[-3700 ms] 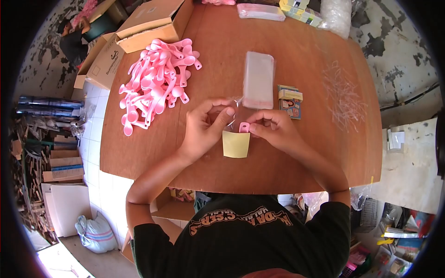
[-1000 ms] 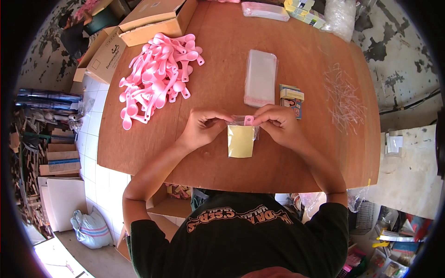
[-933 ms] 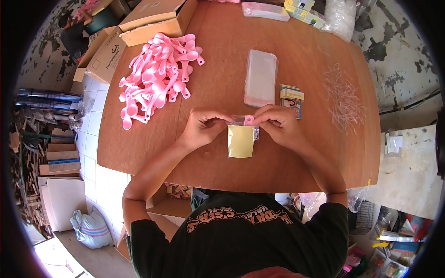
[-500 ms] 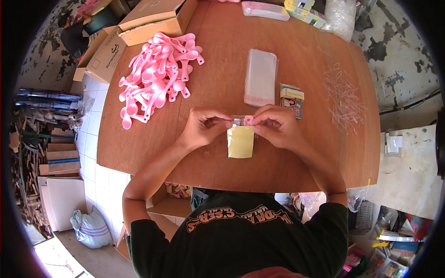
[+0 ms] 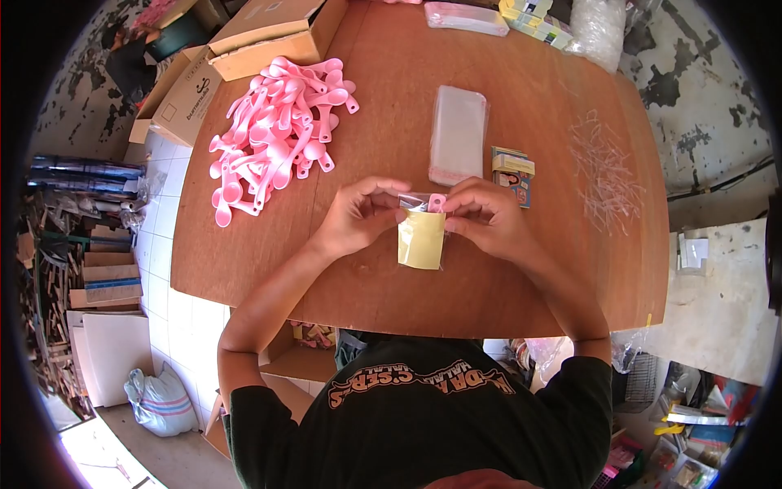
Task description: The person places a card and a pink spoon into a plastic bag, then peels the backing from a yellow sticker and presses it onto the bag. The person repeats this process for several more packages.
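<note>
A clear plastic bag [image 5: 416, 202] hangs between my two hands over the near part of the table. Inside it are a yellow card [image 5: 421, 241] and a pink spoon [image 5: 437, 203], whose handle end with a hole shows at the top right; the rest of the spoon is hidden behind the card. My left hand [image 5: 363, 215] pinches the bag's upper left edge between thumb and fingers. On the other side, my right hand [image 5: 486, 218] is closed at the upper right edge, beside the spoon handle.
A heap of pink spoons [image 5: 273, 134] lies at the left of the wooden table [image 5: 383, 122]. Beyond my hands are a stack of clear bags [image 5: 459, 134] and a small pile of cards [image 5: 512, 175]. Thin clear strips [image 5: 607, 175] lie scattered right; cardboard boxes [image 5: 269, 37] stand back left.
Both hands and the bag have risen slightly away from my body. More of the bag's clear top now shows above the card, and my right fingers have shifted a little along the edge.
</note>
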Demonstrator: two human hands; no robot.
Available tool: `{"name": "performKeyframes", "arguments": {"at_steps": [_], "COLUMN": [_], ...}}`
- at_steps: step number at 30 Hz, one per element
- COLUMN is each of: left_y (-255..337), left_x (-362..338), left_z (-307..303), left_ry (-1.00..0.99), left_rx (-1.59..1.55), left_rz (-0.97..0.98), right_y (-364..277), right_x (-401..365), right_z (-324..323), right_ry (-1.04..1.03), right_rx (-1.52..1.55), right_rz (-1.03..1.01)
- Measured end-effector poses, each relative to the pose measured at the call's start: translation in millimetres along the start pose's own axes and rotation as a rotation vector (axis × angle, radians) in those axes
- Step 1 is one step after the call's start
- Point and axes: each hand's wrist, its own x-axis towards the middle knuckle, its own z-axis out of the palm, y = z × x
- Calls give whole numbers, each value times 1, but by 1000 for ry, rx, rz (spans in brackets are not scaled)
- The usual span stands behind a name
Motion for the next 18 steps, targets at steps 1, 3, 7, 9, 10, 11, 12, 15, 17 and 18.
{"name": "performKeyframes", "arguments": {"at_steps": [1, 3, 7, 9, 10, 11, 12, 15, 17, 18], "left_y": [9, 14, 8, 6, 6, 7, 7, 10, 16, 15], "left_x": [1, 1, 2, 2, 2, 2, 2, 2, 0, 0], "left_z": [3, 7, 12, 13, 13, 12, 12, 13, 16, 16], "left_ry": [-20, -40, -53, -43, -52, -61, -61, -31, -6, -7], "left_rx": [-75, -150, -85, -62, -56, -50, -48, -60, -53, -51], "left_rz": [-32, -64, -155, -178, -177, -176, -176, -214, -206, -206], "right_y": [0, 0, 1, 1, 4, 7, 7, 0, 1, 2], "right_x": [0, 0, 0, -2, -2, -3, -3, -4, -5, -5], "right_z": [0, 1, 2, 1, 2, 2, 3, 7, 14, 15], "right_ry": [1, 28, 20, -9, -9, 12, 34, 110, 93, 76], "right_rx": [0, 36, -1, -26, -26, 26, 78, 219, 180, 141], "right_rz": [0, -21, -48, -57, -58, -42, -26, 111, 171, 233]}}
